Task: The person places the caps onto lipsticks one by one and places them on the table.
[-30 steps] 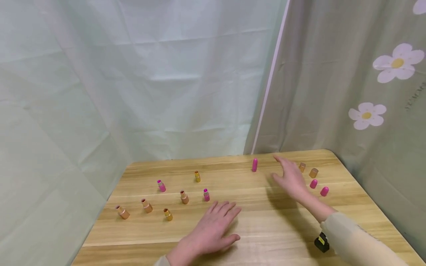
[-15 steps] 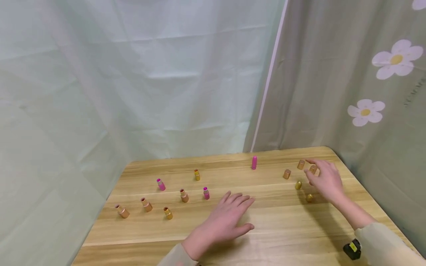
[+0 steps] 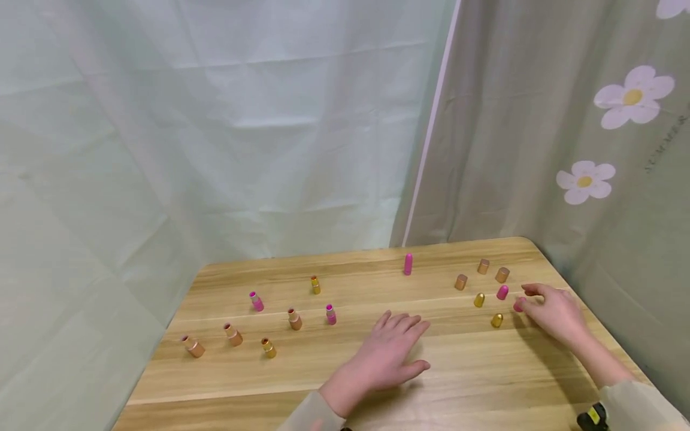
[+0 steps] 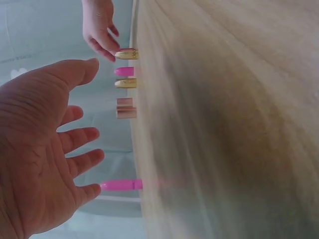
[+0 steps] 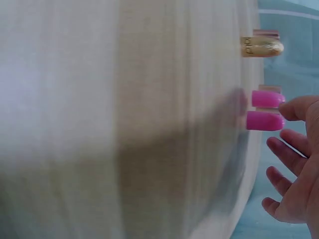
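Observation:
In the head view my right hand (image 3: 555, 314) reaches over the right side of the table, thumb and forefinger apart on either side of a pink bullet-shaped lipstick cap (image 3: 519, 304). The right wrist view shows the thumb at the tip of that pink cap (image 5: 264, 120), with no firm grip visible. Beside it stand another pink cap (image 3: 502, 292) and two gold caps, one farther back (image 3: 479, 300) and one nearer (image 3: 497, 320). My left hand (image 3: 390, 353) hovers palm down above the middle of the table, fingers spread, holding nothing.
Several uncapped lipstick tubes, pink, gold and copper (image 3: 294, 319), stand on the left of the wooden table (image 3: 226, 383). A tall pink lipstick (image 3: 408, 264) stands near the back edge. Copper caps (image 3: 460, 282) are at the back right. Curtains (image 3: 302, 149) hang behind.
My right hand moved right from over the table's back, past the copper caps, down to the pink caps. The gold caps, hidden at first, came into view. My left hand drifted right.

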Motion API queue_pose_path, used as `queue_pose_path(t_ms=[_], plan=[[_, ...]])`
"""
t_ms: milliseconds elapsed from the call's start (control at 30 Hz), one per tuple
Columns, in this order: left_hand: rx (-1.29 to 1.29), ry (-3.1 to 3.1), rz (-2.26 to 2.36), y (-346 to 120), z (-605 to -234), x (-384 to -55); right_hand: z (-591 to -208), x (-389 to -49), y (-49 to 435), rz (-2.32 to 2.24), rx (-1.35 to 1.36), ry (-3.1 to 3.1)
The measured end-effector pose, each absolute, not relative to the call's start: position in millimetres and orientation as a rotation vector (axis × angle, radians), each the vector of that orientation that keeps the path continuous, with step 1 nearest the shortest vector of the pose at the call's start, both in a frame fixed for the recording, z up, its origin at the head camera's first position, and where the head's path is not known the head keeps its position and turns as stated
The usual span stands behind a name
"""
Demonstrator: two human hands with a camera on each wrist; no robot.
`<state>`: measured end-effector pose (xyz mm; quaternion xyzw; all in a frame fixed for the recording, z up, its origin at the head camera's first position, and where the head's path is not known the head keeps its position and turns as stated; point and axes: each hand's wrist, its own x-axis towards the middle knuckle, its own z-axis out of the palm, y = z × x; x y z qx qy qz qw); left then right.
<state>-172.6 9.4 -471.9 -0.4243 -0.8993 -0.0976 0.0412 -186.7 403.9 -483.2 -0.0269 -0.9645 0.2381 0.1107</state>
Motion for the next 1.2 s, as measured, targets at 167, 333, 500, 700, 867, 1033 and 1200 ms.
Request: queue_pose_path(t_ms=[167, 333, 500, 700, 867, 1033, 1200], plan=[[-1.297, -2.787, -0.275, 13.1, -480.7, -172.4, -497.3, -185.1, 405.6, 0.693, -0.118, -2.865], [-1.306, -2.82, -0.264, 14.3, -490.2, -169.2, -503.7, -185.1, 405.9, 0.695, -0.144, -2.855], [-1.32, -2.816, -0.27, 15.0, -495.9, -166.2, -504.8, -184.8, 404.6, 0.683, -0.149, -2.841], [-1.34, -2.806, -0.257, 15.2, -497.5, -163.8, -506.8, -184.4, 403.9, 0.677, -0.157, -2.83], [-1.359, -2.799, -0.27, 12.9, -495.8, -161.3, -505.6, -182.7, 403.4, 0.702, -0.157, -2.805], [-1.366, -2.744, -0.287, 7.5, -490.8, -160.3, -497.2, -178.8, 400.8, 0.785, -0.168, -2.746], [-1.347, -2.726, -0.308, 0.8, -486.1, -162.2, -484.3, -177.3, 393.3, 0.809, -0.142, -2.684]])
